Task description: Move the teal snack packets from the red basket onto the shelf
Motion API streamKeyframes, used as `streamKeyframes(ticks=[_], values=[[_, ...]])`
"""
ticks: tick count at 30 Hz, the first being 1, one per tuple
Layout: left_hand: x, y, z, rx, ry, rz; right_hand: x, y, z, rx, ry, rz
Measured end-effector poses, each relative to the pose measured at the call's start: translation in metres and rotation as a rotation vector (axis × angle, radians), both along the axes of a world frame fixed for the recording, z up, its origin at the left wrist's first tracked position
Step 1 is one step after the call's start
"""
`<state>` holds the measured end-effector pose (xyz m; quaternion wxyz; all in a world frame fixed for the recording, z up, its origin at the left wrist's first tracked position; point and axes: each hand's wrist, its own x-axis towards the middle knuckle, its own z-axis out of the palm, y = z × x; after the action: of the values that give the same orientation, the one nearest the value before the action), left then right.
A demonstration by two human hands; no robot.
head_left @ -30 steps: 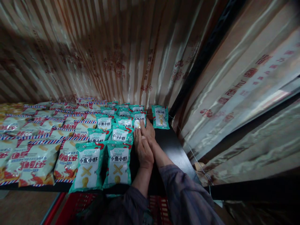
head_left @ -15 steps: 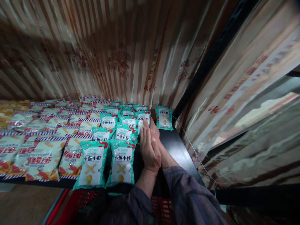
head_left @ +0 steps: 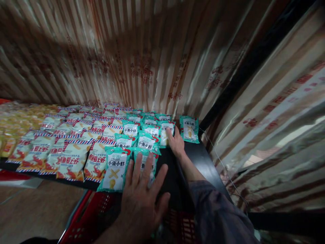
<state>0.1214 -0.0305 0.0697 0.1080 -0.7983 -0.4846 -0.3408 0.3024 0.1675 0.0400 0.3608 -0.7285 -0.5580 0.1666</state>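
Teal snack bags stand in rows on a black shelf (head_left: pixel 207 162). My left hand (head_left: pixel 142 189) is open, fingers spread, palm toward the front-right teal snack bag (head_left: pixel 149 159) and covering much of it; whether it touches is unclear. Beside it on the left stands another teal snack bag (head_left: pixel 115 169). Farther back, my right hand (head_left: pixel 177 142) is closed at the right edge of a teal snack bag (head_left: pixel 164 135), thumb across its front and the other fingers along its side. A separate teal snack bag (head_left: pixel 189 130) leans at the back right, apart from this hand.
White-and-red snack bags (head_left: pixel 73 159) fill the shelf to the left, with yellow packs (head_left: pixel 33 117) beyond. A red basket (head_left: pixel 83 217) lies below the front edge. Striped sheeting (head_left: pixel 142 67) hangs behind, and a dark post (head_left: pixel 236 81) rises at the right.
My hands have parted. The left moved back toward me and spread in front of the front-right bag; the right closed at the edge of the rear bag. The view shifted left.
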Motion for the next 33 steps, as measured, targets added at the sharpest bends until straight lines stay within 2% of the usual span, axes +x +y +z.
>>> streamKeyframes(ticks=[3,6,15,33], values=[[-0.033,0.015,-0.006,-0.021,0.097,0.014,-0.004,0.001,0.002,-0.042,0.068,-0.025],[-0.045,0.03,-0.012,-0.019,0.111,-0.004,-0.005,0.003,0.004,-0.036,0.084,-0.025],[-0.051,0.056,-0.024,-0.061,0.111,-0.054,-0.012,0.008,0.0,-0.03,0.154,-0.036],[-0.058,0.061,-0.024,-0.072,0.095,-0.076,-0.025,0.01,-0.003,-0.008,0.144,-0.038]])
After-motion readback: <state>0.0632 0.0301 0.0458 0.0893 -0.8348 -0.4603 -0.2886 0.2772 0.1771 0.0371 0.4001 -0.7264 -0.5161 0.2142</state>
